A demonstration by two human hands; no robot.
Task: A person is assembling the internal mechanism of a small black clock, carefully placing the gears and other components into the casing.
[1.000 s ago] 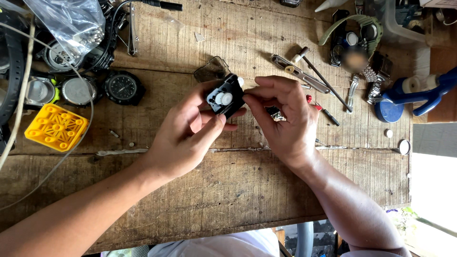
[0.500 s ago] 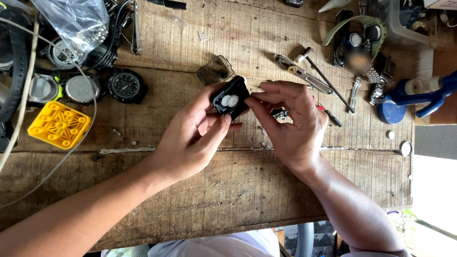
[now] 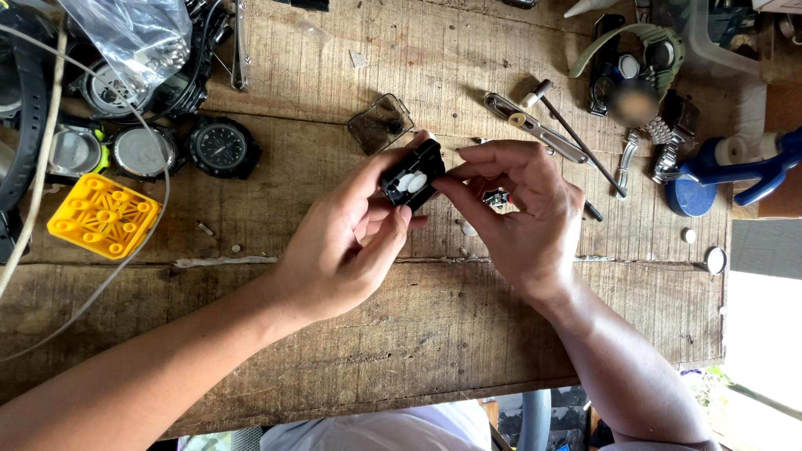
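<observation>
A worn wooden plank table (image 3: 351,351) carries the work, lit by daylight from the right. The left hand (image 3: 334,250) closes its fingers around a small black case (image 3: 412,174) with two white oval pieces showing, held above the table's middle. The right hand (image 3: 522,213) pinches the case's edge with thumb and forefinger. To the left lie one yellow gridded holder (image 3: 103,215), one black watch (image 3: 221,148) and one clear plastic bag (image 3: 138,38).
</observation>
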